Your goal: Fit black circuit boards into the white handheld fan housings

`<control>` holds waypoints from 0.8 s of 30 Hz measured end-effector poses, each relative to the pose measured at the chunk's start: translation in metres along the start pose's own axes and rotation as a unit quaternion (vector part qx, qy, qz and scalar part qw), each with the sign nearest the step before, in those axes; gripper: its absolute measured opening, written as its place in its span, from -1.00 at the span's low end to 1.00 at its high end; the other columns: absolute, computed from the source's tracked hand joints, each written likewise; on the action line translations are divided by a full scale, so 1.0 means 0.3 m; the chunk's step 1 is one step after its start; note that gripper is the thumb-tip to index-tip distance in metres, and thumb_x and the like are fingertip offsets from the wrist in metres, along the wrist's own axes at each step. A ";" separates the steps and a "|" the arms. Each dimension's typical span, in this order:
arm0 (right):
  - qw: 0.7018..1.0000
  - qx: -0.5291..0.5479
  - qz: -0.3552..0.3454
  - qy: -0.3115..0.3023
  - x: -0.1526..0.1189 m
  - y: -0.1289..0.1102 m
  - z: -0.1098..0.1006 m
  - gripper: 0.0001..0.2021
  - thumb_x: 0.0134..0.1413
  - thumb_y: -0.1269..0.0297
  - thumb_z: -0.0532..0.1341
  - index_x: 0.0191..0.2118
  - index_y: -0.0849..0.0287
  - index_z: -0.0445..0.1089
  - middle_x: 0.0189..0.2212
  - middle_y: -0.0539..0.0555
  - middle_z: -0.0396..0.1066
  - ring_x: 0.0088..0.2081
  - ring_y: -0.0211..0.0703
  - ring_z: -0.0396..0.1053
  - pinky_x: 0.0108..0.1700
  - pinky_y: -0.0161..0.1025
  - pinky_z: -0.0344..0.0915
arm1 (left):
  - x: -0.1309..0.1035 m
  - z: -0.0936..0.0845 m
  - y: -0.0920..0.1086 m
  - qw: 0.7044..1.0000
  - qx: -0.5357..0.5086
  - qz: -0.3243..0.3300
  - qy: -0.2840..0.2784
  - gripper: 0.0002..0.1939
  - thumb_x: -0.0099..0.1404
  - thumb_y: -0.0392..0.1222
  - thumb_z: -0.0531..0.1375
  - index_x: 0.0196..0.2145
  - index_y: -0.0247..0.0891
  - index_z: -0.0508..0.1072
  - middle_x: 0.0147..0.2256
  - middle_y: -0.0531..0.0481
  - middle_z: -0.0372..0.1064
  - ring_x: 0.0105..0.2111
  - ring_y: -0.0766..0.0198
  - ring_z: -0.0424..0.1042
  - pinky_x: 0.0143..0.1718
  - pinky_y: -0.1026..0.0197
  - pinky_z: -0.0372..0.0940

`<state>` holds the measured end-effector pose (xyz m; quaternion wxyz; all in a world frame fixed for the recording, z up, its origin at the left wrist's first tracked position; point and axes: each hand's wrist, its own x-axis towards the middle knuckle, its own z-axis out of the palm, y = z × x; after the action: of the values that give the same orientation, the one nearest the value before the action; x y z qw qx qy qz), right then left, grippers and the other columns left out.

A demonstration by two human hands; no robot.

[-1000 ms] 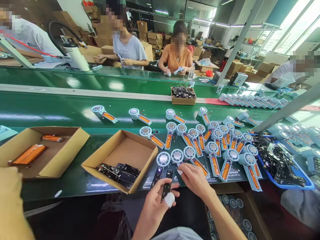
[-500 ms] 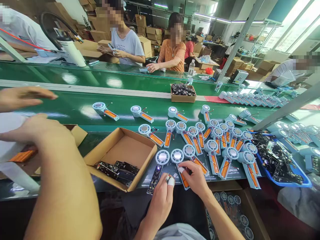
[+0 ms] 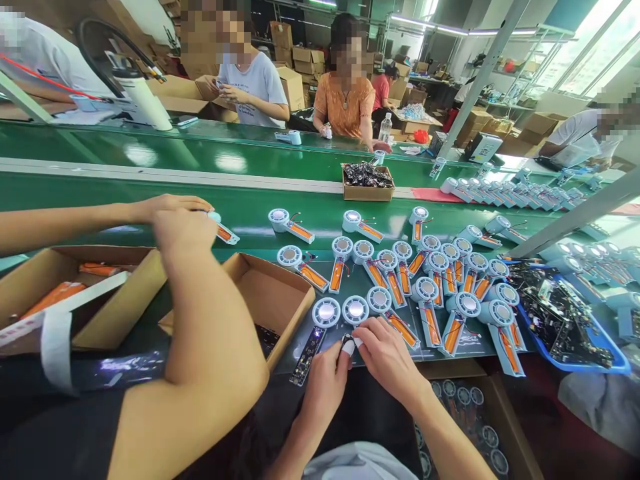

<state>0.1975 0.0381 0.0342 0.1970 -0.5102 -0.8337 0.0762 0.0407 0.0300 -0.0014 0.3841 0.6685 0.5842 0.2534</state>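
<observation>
Fan [image 3: 355, 311] lies face up on the desk [image 3: 287, 358], its handle hidden behind the wearer's hands just below its head. From left, a co-worker's hands [image 3: 183, 208], at the edge of view half a second ago, now reach a second fan [image 3: 227, 233] on the green belt [image 3: 240, 200]. Nearer center, a circuit board [image 3: 307, 357] lies below a neighboring fan [image 3: 326, 312]. Left hand [image 3: 325, 383], fingers spread around a board one second ago, now has its grip pinching a mostly hidden dark piece [image 3: 346, 338]. Right hand [image 3: 387, 350] meets it; whether that grip pinches anything cannot be told. The shift suggests close two-handed work. Farther right, more fans [image 3: 467, 305] crowd toward a blue tray [image 3: 593, 369].
</observation>
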 end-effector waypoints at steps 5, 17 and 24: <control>0.998 -0.057 -0.012 -0.017 0.014 -0.009 -0.012 -0.84 0.23 0.56 0.17 -0.23 0.14 0.39 -0.30 0.10 0.40 -0.29 -0.05 0.32 -0.27 -0.19 0.27 | 0.004 0.005 -0.010 0.997 0.069 0.038 0.001 -0.71 0.37 -0.31 -0.08 -0.43 -0.16 0.36 -0.46 -0.09 0.50 -0.41 0.09 0.53 -0.40 0.17 0.25; 0.988 0.149 -0.009 -0.043 0.020 0.064 -0.031 -0.66 0.17 0.63 0.13 -0.04 0.17 0.48 -0.16 0.11 0.51 -0.13 -0.11 0.45 -0.09 -0.23 0.38 | 0.022 -0.089 0.031 0.981 0.132 0.093 -0.104 -0.68 0.38 -0.42 -0.10 -0.21 -0.19 0.40 -0.23 -0.14 0.53 -0.15 0.03 0.55 -0.20 0.15 0.32; 0.979 0.204 0.021 0.018 0.005 0.068 -0.008 -0.78 0.26 0.48 0.12 -0.10 0.13 0.48 -0.15 0.12 0.51 -0.12 -0.09 0.46 -0.05 -0.17 0.41 | 0.031 -0.080 0.034 0.981 0.137 0.095 -0.102 -0.69 0.39 -0.38 -0.09 -0.23 -0.19 0.43 -0.24 -0.15 0.55 -0.17 0.03 0.57 -0.21 0.14 0.35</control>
<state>0.2146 0.0488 0.0302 0.3100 -0.4776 -0.7863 0.2398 0.0293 0.0440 0.0197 0.3209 0.7896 0.5050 0.1364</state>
